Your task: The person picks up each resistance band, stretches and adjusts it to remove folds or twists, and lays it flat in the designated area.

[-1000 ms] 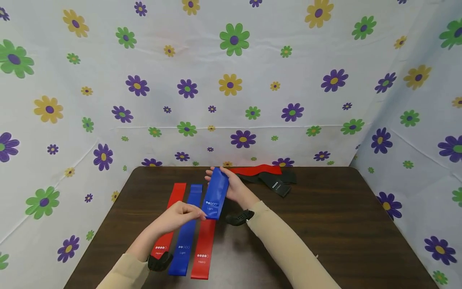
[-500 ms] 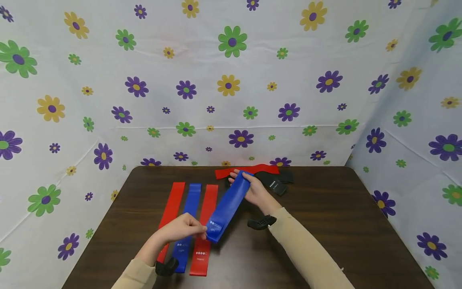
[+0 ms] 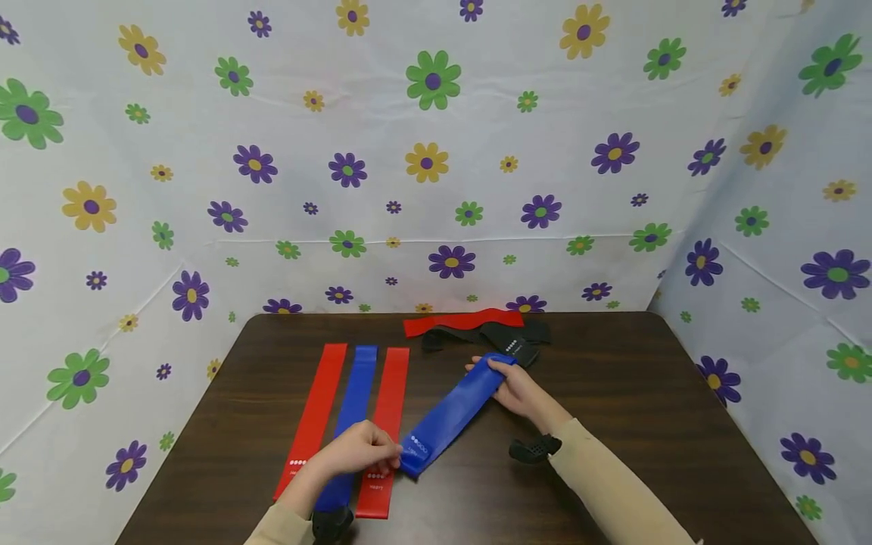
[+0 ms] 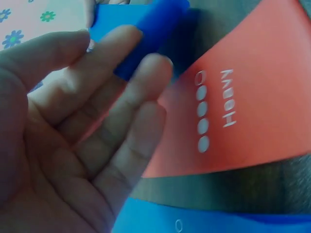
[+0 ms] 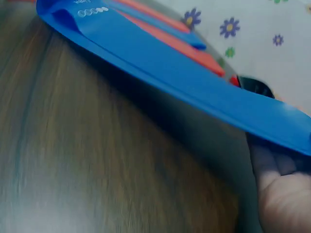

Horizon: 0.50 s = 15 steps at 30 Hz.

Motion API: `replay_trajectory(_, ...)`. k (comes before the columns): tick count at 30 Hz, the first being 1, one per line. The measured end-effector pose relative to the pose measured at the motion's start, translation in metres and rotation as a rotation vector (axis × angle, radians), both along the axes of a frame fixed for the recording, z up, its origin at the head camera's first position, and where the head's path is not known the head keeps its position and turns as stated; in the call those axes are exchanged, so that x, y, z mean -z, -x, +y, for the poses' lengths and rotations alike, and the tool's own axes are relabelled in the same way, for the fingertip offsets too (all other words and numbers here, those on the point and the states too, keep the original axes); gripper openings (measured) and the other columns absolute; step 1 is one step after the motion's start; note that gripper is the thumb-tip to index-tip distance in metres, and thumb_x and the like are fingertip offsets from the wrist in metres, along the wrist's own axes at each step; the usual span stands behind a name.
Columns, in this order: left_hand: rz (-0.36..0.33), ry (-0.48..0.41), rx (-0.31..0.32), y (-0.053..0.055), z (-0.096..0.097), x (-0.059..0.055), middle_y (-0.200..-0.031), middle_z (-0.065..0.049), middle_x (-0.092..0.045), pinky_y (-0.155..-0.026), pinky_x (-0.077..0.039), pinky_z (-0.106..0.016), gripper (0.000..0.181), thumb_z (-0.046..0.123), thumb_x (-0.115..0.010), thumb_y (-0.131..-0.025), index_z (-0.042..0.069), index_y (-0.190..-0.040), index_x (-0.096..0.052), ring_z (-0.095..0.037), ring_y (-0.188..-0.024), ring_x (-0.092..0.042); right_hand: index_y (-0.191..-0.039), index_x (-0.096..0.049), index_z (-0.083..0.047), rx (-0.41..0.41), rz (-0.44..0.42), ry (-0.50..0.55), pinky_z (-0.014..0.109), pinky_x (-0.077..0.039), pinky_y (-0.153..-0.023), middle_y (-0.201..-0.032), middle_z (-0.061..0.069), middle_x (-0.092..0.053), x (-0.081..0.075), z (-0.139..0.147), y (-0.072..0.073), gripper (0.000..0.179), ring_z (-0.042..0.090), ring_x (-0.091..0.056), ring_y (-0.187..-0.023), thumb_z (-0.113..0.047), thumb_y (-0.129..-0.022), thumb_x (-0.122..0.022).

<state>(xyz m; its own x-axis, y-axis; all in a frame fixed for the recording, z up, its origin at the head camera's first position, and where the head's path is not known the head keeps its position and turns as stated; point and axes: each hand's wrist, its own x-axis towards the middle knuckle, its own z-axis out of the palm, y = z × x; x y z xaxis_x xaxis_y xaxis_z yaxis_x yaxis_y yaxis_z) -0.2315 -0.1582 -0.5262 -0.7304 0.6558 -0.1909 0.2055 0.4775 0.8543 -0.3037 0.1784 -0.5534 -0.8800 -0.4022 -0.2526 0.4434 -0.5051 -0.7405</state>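
Note:
A blue resistance band (image 3: 453,415) marked with dots and small print stretches diagonally between both hands, low over the dark table. My left hand (image 3: 361,448) pinches its near end; in the left wrist view the fingers (image 4: 150,77) lie over the blue edge. Its far end is held by my right hand (image 3: 521,390), thumb on top and fingers underneath. Left of it lie a red band (image 3: 391,393) labelled Heavy, a blue band (image 3: 357,390) and another red band (image 3: 320,401), side by side. My left hand and wrist cover parts of these three.
At the table's back edge lie a crumpled red band (image 3: 463,321) and black bands (image 3: 514,341), just beyond my right hand. The brown wooden table (image 3: 633,393) ends at a flowered cloth backdrop (image 3: 436,189). Black wrist cameras sit on both wrists.
The held blue band has come down toward the table and swung right, from upright to diagonal. My right hand moved right and lower; my left hand moved slightly nearer. Both keep hold.

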Motion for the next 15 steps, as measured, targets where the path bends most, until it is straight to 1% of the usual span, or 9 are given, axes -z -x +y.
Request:
replay_trajectory(2,0.029,0.033,0.027,-0.001,0.002,0.002,-0.081,0.006,-0.068,-0.059,-0.051,-0.025,0.031,0.023,-0.062,-0.095,0.006,-0.073,-0.075,-0.010,-0.071,-0.062,-0.150,-0.022,0.007,-0.004,0.025,-0.089,0.046,-0.024,-0.112,-0.153,0.026,-0.025,0.004,0.007,-0.002,0.052,0.031,-0.038,-0.136,-0.020,-0.107,-0.035)
replay_trajectory(5,0.076,0.073,0.076,-0.002,0.004,0.003,-0.087,0.010,-0.064,-0.065,-0.048,-0.023,0.028,0.021,-0.062,-0.094,0.007,-0.074,-0.075,-0.005,-0.080,-0.056,-0.146,-0.028,0.010,0.004,0.061,-0.187,0.044,-0.036,-0.107,-0.148,0.027,-0.034,0.008,0.018,-0.002,0.051,0.025,-0.053,-0.123,-0.019,-0.106,-0.039)
replay_trajectory(6,0.081,0.082,0.088,-0.003,0.004,0.002,-0.089,0.011,-0.062,-0.066,-0.048,-0.023,0.028,0.021,-0.062,-0.094,0.007,-0.073,-0.075,-0.004,-0.083,-0.055,-0.145,-0.031,0.012,0.010,0.075,-0.226,0.043,-0.040,-0.103,-0.144,0.026,-0.041,0.009,0.022,-0.002,0.051,0.023,-0.057,-0.118,-0.019,-0.106,-0.040)
replay_trajectory(8,0.098,0.101,0.111,-0.004,0.004,0.001,-0.089,0.012,-0.061,-0.066,-0.047,-0.022,0.031,0.021,-0.062,-0.094,0.006,-0.069,-0.073,-0.002,-0.085,-0.053,-0.140,-0.038,0.012,0.023,0.094,-0.295,0.038,-0.048,-0.095,-0.133,0.022,-0.055,0.011,0.030,-0.002,0.047,0.018,-0.062,-0.107,-0.019,-0.105,-0.043)
replay_trajectory(10,0.104,0.114,0.124,-0.006,0.004,-0.001,-0.087,0.013,-0.060,-0.063,-0.045,-0.022,0.034,0.022,-0.063,-0.094,0.005,-0.065,-0.070,-0.002,-0.083,-0.053,-0.133,-0.045,0.012,0.024,0.111,-0.371,0.034,-0.053,-0.086,-0.115,0.015,-0.064,0.011,0.038,-0.001,0.041,0.016,-0.063,-0.095,-0.018,-0.104,-0.045)
replay_trajectory(12,0.115,0.124,0.128,-0.008,0.003,-0.003,-0.084,0.013,-0.059,-0.059,-0.044,-0.022,0.035,0.022,-0.062,-0.094,0.005,-0.064,-0.069,-0.002,-0.079,-0.052,-0.126,-0.048,0.013,0.019,0.120,-0.451,0.031,-0.055,-0.079,-0.100,0.007,-0.065,0.011,0.044,-0.001,0.037,0.014,-0.062,-0.085,-0.017,-0.103,-0.047)
replay_trajectory(14,0.119,0.127,0.122,-0.009,0.003,-0.004,-0.081,0.013,-0.060,-0.056,-0.043,-0.021,0.034,0.021,-0.063,-0.094,0.006,-0.064,-0.070,-0.002,-0.073,-0.052,-0.125,-0.048,0.014,0.001,0.139,-0.526,0.032,-0.056,-0.077,-0.095,0.007,-0.062,0.010,0.050,-0.001,0.038,0.015,-0.061,-0.081,-0.017,-0.103,-0.047)
replay_trajectory(15,0.119,0.125,0.114,-0.010,0.003,-0.004,-0.080,0.013,-0.060,-0.055,-0.043,-0.021,0.034,0.021,-0.063,-0.094,0.007,-0.064,-0.070,-0.002,-0.071,-0.052,-0.127,-0.046,0.015,-0.008,0.147,-0.555,0.033,-0.056,-0.077,-0.095,0.008,-0.061,0.010,0.051,-0.001,0.041,0.016,-0.061,-0.081,-0.018,-0.103,-0.047)
